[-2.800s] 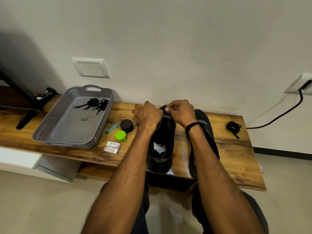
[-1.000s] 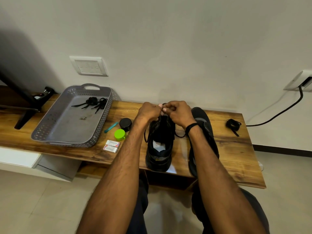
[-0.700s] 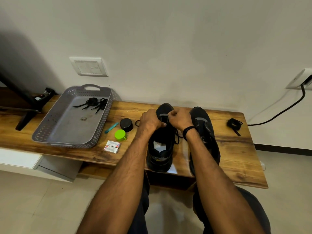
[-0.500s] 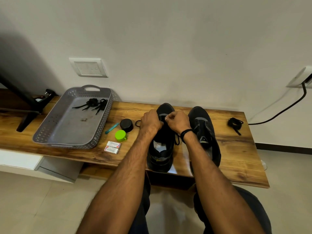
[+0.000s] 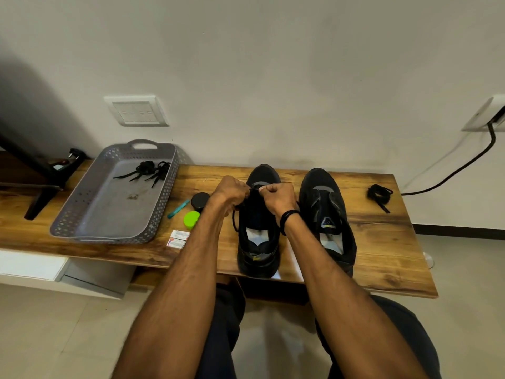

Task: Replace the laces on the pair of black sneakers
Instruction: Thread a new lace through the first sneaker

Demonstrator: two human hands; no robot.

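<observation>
Two black sneakers stand toes to the wall on the wooden bench (image 5: 382, 258). Over the front of the left sneaker (image 5: 258, 242) my left hand (image 5: 229, 191) and my right hand (image 5: 276, 195) are side by side, fingers curled, each pinching a black lace (image 5: 235, 222); a loop of it hangs down the shoe's left side. The right sneaker (image 5: 326, 214) stands alone beside my right wrist, its eyelets showing no lace. A bundled black lace (image 5: 379, 193) lies at the bench's far right. More black laces (image 5: 150, 170) lie in the grey tray (image 5: 82, 222).
Between the tray and the left sneaker sit a black round tin (image 5: 200, 201), a green cap (image 5: 191, 219), a teal pen-like tool (image 5: 178, 208) and two small white packets (image 5: 178, 238). A black stand (image 5: 41, 192) is at far left. A cable (image 5: 464, 165) runs from the right wall socket.
Both hands came down from above the shoe's toe and toward me, and now pull the lace taut low over the left sneaker's front. The right sneaker has come into full view.
</observation>
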